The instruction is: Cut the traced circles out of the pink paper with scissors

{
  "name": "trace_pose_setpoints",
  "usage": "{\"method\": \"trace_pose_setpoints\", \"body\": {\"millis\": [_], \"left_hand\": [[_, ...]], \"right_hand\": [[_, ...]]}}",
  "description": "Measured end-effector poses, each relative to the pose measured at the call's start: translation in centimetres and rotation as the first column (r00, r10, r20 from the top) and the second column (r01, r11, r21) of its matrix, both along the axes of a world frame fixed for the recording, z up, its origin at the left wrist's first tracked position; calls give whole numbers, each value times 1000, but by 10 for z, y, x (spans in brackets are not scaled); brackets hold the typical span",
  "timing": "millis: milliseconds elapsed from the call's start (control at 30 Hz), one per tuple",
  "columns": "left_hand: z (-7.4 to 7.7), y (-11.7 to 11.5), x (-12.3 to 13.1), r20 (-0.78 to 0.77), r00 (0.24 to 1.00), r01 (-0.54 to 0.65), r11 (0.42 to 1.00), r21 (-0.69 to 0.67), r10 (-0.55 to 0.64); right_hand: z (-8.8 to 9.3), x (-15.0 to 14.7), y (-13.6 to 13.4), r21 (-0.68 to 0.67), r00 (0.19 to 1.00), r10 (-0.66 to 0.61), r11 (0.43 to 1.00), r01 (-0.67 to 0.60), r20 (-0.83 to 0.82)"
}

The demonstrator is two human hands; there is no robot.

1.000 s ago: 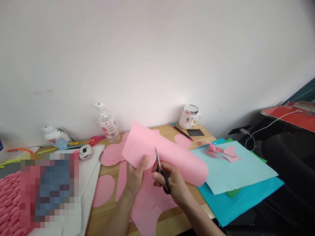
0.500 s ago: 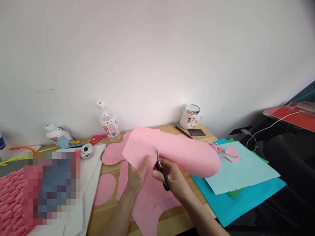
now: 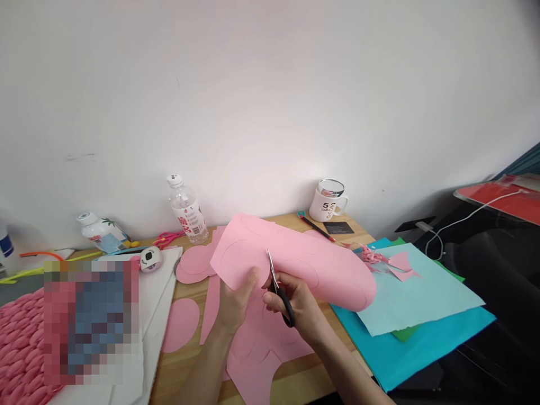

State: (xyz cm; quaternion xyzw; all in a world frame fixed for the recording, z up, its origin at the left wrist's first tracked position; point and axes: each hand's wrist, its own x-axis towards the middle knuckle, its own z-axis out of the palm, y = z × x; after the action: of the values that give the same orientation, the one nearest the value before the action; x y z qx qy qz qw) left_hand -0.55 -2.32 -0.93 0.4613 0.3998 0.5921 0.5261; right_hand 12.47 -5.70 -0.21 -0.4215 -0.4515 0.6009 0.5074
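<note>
A large pink paper sheet point(image 3: 304, 256) with drawn curved outlines is held above the wooden table, its right part curling down. My left hand point(image 3: 238, 295) grips its lower left part, thumb on top and fingers hidden beneath. In my right hand point(image 3: 291, 298) are black-handled scissors point(image 3: 287, 310), their blades pointing up at the sheet's cut edge near my left thumb. Under both hands lie more pink sheets point(image 3: 253, 377) with outlines. A cut pink rounded piece point(image 3: 181, 325) rests to the left, and other rounded pieces point(image 3: 194, 263) lie behind it.
A clear bottle point(image 3: 188, 211) and a white mug point(image 3: 327, 202) stand by the wall. Pink scissors point(image 3: 169, 239) lie near the bottle. Blue, green and pale sheets point(image 3: 422, 292) with pink scraps point(image 3: 400, 264) are at the right. White boards point(image 3: 162, 298) lie left.
The curled right part of the pink sheet has dipped slightly. My right hand and the scissors have shifted a little to the right, and the view has moved slightly.
</note>
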Motion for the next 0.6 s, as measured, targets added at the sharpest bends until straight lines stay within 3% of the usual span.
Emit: {"method": "trace_pose_setpoints", "body": {"millis": [300, 600], "left_hand": [[-1, 1, -2, 11, 1000, 16, 1000, -12, -16], [1, 2, 4, -20, 995, -101, 995, -3, 101]], "right_hand": [[8, 3, -2, -26, 1000, 4, 1000, -3, 27], [0, -3, -1, 36, 1000, -30, 999, 30, 4]]}}
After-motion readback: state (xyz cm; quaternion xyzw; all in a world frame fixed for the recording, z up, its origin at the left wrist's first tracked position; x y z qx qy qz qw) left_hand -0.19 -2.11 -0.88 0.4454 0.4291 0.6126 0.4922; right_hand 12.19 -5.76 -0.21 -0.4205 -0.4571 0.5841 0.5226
